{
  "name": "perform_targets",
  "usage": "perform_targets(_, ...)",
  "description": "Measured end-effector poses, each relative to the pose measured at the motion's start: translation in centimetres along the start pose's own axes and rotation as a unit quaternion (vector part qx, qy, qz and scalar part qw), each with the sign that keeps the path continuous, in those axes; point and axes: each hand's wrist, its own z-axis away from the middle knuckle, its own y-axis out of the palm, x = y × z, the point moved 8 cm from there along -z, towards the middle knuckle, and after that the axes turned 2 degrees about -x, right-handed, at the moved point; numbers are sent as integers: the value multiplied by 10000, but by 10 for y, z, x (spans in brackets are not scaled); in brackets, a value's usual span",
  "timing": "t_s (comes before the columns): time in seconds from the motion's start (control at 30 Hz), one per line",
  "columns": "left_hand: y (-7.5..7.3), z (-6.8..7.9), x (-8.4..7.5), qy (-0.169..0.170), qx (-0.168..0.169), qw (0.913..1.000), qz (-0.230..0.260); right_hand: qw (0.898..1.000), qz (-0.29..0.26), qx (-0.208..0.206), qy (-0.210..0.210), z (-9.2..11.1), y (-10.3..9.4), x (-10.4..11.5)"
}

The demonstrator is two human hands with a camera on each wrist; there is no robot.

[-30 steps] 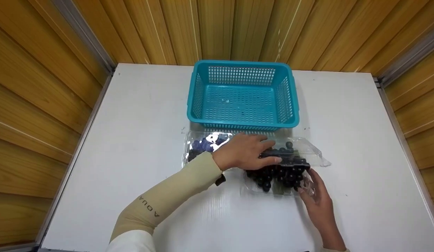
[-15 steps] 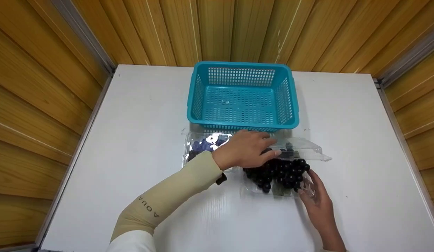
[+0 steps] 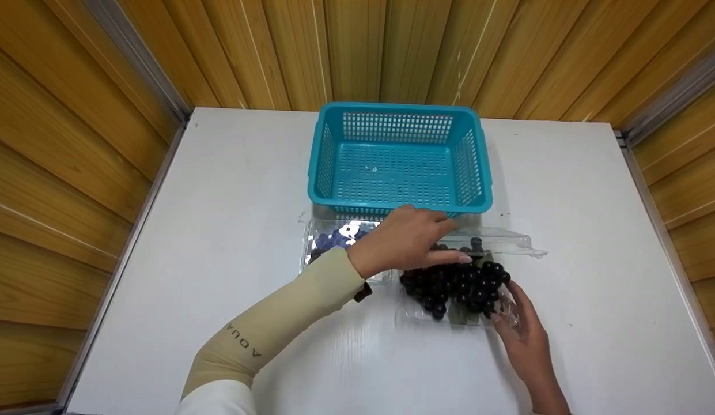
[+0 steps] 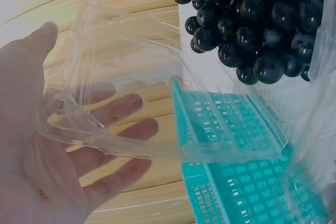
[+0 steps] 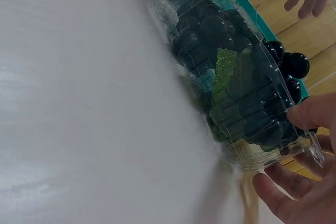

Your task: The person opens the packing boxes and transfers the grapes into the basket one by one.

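Note:
A clear plastic clamshell box [image 5: 249,157] of dark grapes [image 3: 449,288] stands on the white table with its lid up. My right hand [image 3: 524,340] grips the box's right end, thumb at the rim and fingers lower on the outside. Over the back of the box is my left hand [image 3: 406,242], fingers extended and spread behind the raised transparent lid [image 4: 131,72] in the left wrist view. The lid leans toward the basket. Green leaves [image 5: 231,77] show through the box wall in the right wrist view.
A turquoise basket [image 3: 400,206] with slotted walls stands directly behind the box. To the left, partly under my left forearm, lies another clear box [image 3: 334,236] with bluish-purple and dark fruit. Wood-look panels [image 3: 357,52] enclose the white table [image 3: 236,173].
The lid has swung back toward the basket, uncovering more of the grapes. My left hand has shifted slightly away with it. My right hand keeps its place at the box's end.

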Motion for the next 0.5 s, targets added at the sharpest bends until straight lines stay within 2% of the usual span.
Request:
perform_targets(0.2,-7,-2,-4,284,-325,9989,-181,10000,-11,-18,46,2,-1,2)
perform_targets(0.5,-18,-5,-7,395,-650,9970,-112,10000,-27,9,7,3,-1,0)
